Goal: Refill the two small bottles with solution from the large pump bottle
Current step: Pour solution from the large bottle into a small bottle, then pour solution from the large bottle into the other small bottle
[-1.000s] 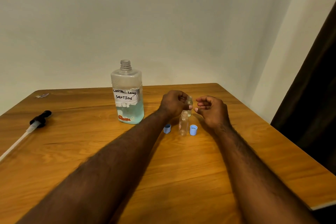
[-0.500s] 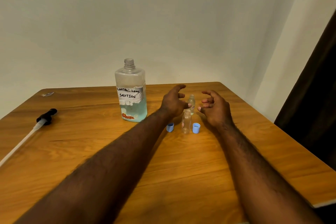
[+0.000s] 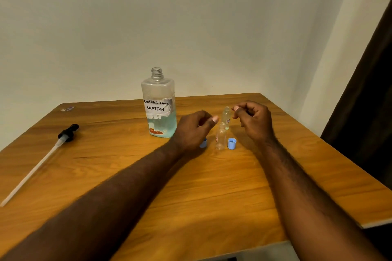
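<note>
The warm brown wooden desk (image 3: 212, 186) stands in a corner of plain pale walls (image 3: 191, 17). Near its left edge lies a black pump head with a long white tube (image 3: 69, 132). A small pale scrap (image 3: 68, 109) sits at the far left corner, too small to read. The large clear square bottle with a handwritten paper label (image 3: 159, 104) stands uncapped toward the far edge, with bluish solution low inside. My left hand (image 3: 193, 131) hovers loosely curled and empty, half covering one light blue plastic cap (image 3: 203, 143). Between my hands stand the nearer small clear bottle (image 3: 220, 139) and the farther small clear bottle (image 3: 226, 117). Both are uncapped, and their fill is hard to judge. A second light blue cap (image 3: 232, 143) sits just beside the nearer one. My right hand (image 3: 254, 122) hovers with its fingers curled in, holding nothing. A dark curtain (image 3: 369, 91) is cut off at the right.
</note>
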